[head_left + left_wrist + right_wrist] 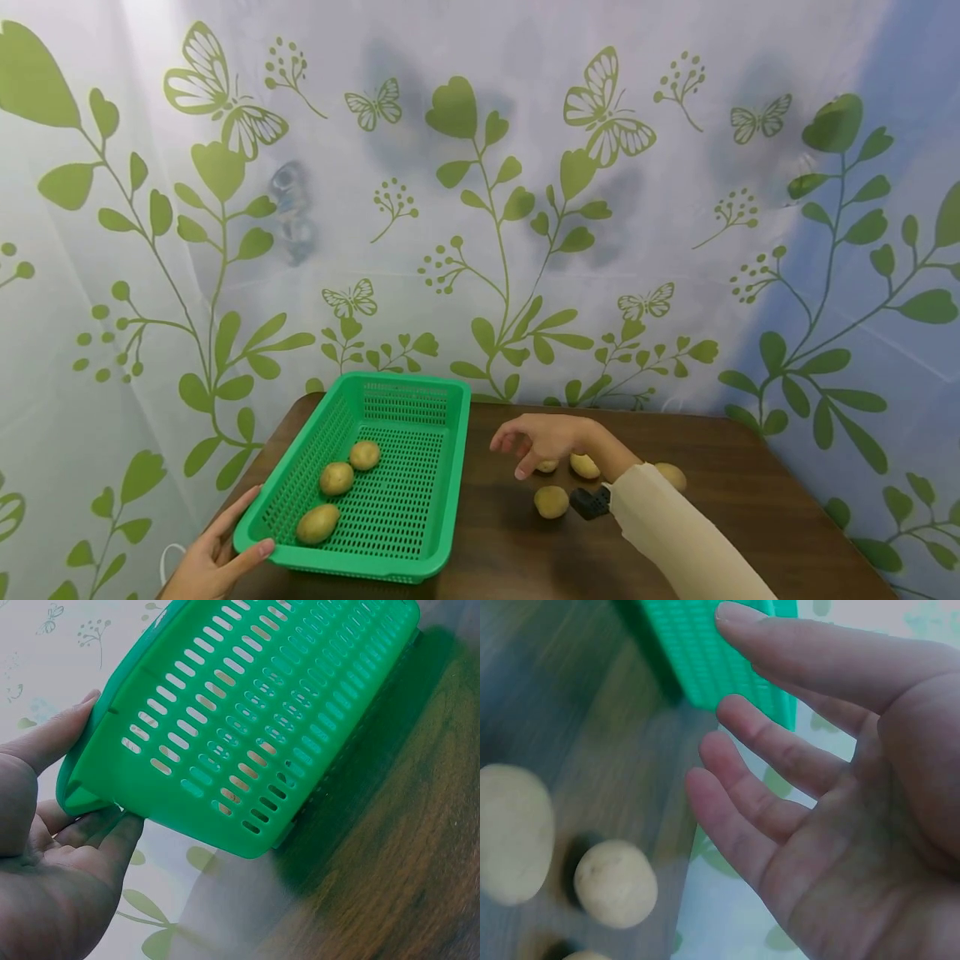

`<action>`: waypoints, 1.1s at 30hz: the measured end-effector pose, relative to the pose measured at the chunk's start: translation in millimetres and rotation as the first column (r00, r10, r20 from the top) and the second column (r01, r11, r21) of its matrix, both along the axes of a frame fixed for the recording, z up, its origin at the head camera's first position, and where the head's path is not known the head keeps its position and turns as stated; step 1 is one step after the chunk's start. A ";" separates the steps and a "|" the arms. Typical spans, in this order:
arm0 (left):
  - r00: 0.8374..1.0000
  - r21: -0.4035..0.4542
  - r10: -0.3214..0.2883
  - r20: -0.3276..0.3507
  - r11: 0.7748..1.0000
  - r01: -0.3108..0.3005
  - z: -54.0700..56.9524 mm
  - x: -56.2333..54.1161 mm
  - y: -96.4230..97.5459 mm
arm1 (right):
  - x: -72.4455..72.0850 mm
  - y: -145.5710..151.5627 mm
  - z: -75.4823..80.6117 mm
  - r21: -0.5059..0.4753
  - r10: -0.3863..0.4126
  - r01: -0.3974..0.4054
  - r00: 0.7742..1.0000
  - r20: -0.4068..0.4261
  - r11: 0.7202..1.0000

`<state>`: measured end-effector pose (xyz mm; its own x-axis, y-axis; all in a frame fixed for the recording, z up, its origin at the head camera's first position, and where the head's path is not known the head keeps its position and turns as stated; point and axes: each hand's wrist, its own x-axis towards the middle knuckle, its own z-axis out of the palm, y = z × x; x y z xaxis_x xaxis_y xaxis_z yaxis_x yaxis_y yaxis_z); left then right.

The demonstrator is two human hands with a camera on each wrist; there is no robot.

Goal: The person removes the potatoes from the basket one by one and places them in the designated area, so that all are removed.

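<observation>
A green plastic basket (456, 467) with slotted sides stands on the left of the table, holding three potatoes (318, 523) along its left side. My left hand (213, 557) grips the rim at the near left corner; in the left wrist view, the thumb lies over the rim (112, 686) and the fingers curl beneath it. To the right of the basket, my right hand (546, 440) hovers over the table with loosely bent fingers and nothing in them. Below and behind it lie several loose potatoes, among them a round one (551, 502) nearest the front; a neighbour (616, 883) shows in the right wrist view.
The dark brown wooden table (510, 550) runs up to a pale curtain (517, 208) printed with green leaves and butterflies. One potato (670, 477) lies farther right, partly hidden by my right sleeve (675, 525). A white cord (169, 554) hangs at the lower left.
</observation>
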<state>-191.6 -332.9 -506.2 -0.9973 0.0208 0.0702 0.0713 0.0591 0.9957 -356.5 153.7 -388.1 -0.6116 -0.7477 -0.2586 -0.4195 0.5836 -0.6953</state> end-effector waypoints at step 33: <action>0.993 0.067 -0.039 -0.114 0.997 0.047 0.2 3.0 2.1 | -23.5 -125.0 22.2 -0.030 0.156 -0.156 0.988 -0.016 0.987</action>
<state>-188.6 -330.8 -506.0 -0.9813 0.0549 0.1842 0.1836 -0.0158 0.9829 -380.1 28.7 -365.9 -0.4902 -0.8417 -0.2262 -0.5134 0.4886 -0.7055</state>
